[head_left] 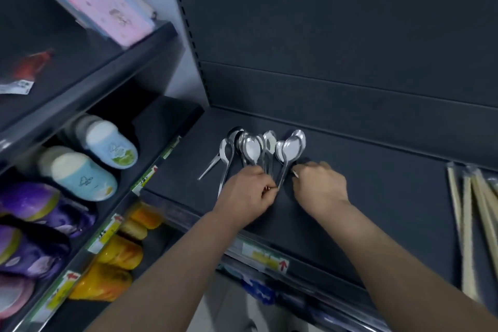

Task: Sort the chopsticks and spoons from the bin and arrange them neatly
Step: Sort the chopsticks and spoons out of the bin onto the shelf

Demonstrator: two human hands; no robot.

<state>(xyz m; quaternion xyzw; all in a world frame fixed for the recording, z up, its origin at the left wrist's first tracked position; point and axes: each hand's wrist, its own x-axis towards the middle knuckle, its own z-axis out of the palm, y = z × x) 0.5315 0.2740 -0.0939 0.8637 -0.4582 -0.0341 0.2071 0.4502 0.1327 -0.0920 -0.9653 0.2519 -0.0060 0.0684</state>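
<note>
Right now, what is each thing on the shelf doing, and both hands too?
spoons: lying in a fanned bunch on the shelf, bowls pointing away from the person.
left hand: fingers curled round the spoon handles.
right hand: curled beside the spoons; grip unclear.
chopsticks: lying in clear wrappers at the shelf's right, untouched.

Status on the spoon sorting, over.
Left hand grips spoons by handles; right hand curled alongside, grip unclear. Bowls fanned toward back of shelf. Chopsticks far right, nothing in the way.
</note>
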